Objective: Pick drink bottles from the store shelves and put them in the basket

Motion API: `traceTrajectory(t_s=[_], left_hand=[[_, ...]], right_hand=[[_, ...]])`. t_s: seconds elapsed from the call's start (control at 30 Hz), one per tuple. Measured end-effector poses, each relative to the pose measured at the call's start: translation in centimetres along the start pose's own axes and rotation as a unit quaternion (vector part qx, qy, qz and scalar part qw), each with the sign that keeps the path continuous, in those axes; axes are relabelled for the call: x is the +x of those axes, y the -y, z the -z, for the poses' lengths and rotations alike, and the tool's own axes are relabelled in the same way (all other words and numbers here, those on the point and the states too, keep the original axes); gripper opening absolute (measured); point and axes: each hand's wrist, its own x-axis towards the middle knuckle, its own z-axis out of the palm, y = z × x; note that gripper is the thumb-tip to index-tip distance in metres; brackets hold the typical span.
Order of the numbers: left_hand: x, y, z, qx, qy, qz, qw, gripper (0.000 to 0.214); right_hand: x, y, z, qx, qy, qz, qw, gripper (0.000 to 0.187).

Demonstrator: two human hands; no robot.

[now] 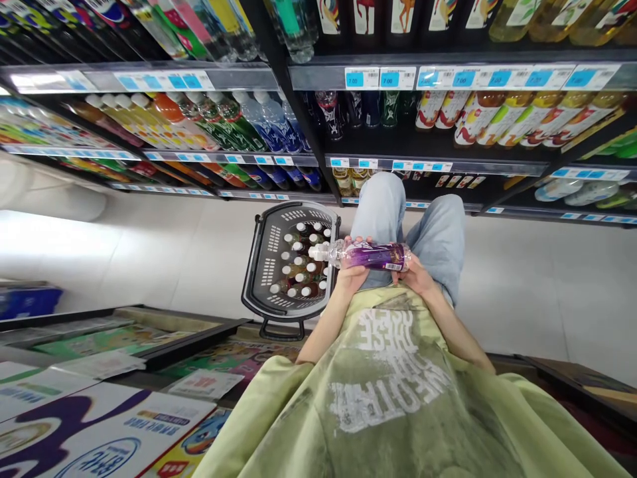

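A clear bottle with a purple label (pixel 369 255) lies sideways in front of my body, its white cap pointing left. My left hand (pixel 351 271) is closed round its cap end, fingers curled over the top. At the bottle's base end my right hand (pixel 414 272) grips it from below. Just left of the bottle, a dark plastic shopping basket (pixel 263 265) stands on the floor. Several white-capped bottles (pixel 301 265) stand upright in the basket. My knees in pale jeans (pixel 438 232) are raised behind the bottle.
Drink shelves (pixel 308 159) with blue price tags (pixel 381 78) fill the wall ahead, packed with bottles and cans. A pale tiled floor (pixel 149 252) runs between shelves and me. A glass-topped freezer chest (pixel 129 332) and printed cartons (pixel 89 425) are at the lower left.
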Motion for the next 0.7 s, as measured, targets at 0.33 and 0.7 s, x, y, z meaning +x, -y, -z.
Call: traceTrajectory(t_s=[0.33, 0.7], left_hand=[[0.11, -0.18, 0.18, 0.029, -0.027, 0.008, 0.999, 0.072], [0.22, -0.15, 0.43, 0.070, -0.054, 0.001, 0.996, 0.057]], right_hand=[[-0.13, 0.01, 0.01, -0.014, 0.006, 0.005, 1.000, 0.092], [0.12, -0.19, 0.30, -0.076, -0.019, 0.068, 0.995, 0.099]])
